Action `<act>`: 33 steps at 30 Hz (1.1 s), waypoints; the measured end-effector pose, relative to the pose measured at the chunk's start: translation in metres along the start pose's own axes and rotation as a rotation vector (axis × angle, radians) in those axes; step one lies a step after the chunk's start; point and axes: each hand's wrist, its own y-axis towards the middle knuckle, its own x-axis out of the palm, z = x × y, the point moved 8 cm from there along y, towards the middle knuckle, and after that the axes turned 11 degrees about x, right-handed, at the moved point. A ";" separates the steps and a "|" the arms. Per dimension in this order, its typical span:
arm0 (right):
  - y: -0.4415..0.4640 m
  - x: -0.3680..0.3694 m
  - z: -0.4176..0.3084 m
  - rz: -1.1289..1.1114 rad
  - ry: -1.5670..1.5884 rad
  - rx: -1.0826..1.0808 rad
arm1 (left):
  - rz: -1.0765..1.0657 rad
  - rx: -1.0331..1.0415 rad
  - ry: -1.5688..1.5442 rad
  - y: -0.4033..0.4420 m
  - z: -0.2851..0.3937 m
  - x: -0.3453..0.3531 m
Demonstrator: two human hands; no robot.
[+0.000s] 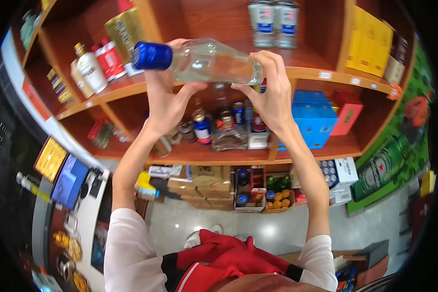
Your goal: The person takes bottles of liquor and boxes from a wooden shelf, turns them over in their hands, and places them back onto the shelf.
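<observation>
A clear glass bottle (209, 61) with a blue cap lies sideways in the air between my hands, its cap pointing left. My left hand (168, 95) is closed around the neck end, with the fingers partly hidden behind the glass. At the base, my right hand (272, 90) grips with thumb below and fingers on top. Behind the bottle is a wooden shelf (306, 73). Two similar clear bottles (274, 24) with blue and white labels stand on its upper level.
Below my hands, the lower shelf holds several bottles (202, 126) and blue boxes (311, 119). White bottle (89, 70) and red items stand upper left; yellow boxes (370, 41) upper right. Cartons (204, 185) and drink crates (278, 194) line the floor. A counter with a screen (69, 180) is at left.
</observation>
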 end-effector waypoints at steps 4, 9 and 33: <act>-0.022 0.076 -0.072 -0.139 0.132 -0.133 | 0.126 -0.047 0.143 -0.054 0.039 -0.102; -0.053 0.186 -0.170 -0.326 0.322 -0.205 | 0.287 -0.193 0.301 -0.110 0.071 -0.246; -0.024 0.662 -0.400 -0.330 0.317 -0.034 | 0.357 -0.293 0.435 -0.155 -0.078 -0.710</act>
